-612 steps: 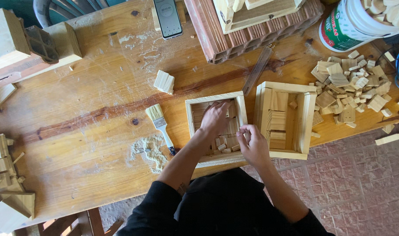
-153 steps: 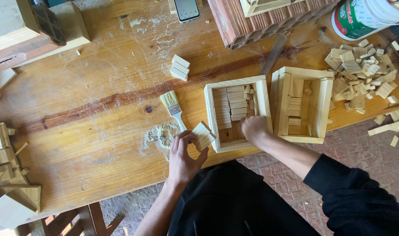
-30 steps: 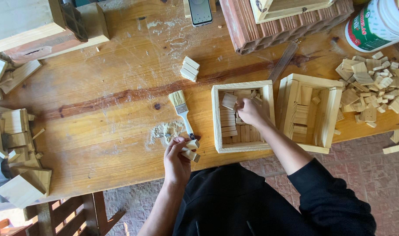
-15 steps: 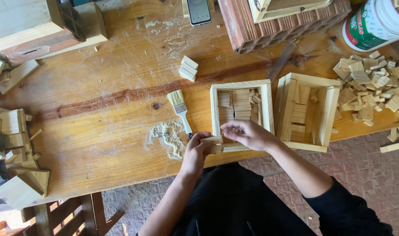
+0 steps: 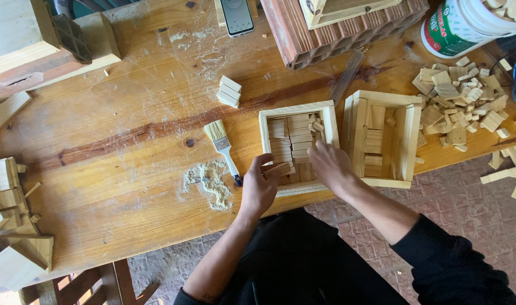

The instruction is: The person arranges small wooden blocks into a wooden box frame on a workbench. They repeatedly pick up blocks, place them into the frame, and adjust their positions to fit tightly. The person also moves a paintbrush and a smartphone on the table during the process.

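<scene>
Soft, even daylight falls on my table (image 5: 128, 169); shadows are faint (edges bend slightly), everything sharp, no glare.

Both hands, left hand (image 5: 260, 189) and right hand (image 5: 329, 165), at small block-filled wooden frame (image 5: 297, 147).

A wooden surface (image 5: 128, 101) seen from above. A paintbrush (image 5: 222, 144) lies near its middle, bristles pointing away, beside a patch of sawdust (image 5: 208, 183). Three small stacked blocks (image 5: 229, 91) sit further back. A phone (image 5: 237, 16) lies at the far edge, next to a hollow red brick (image 5: 337, 31). To the right, a second open wooden box (image 5: 382, 138) stands on its side, then a heap of offcuts (image 5: 461, 104) below a white tub (image 5: 467, 22). Small wooden houses (image 5: 12, 220) crowd the left edge
</scene>
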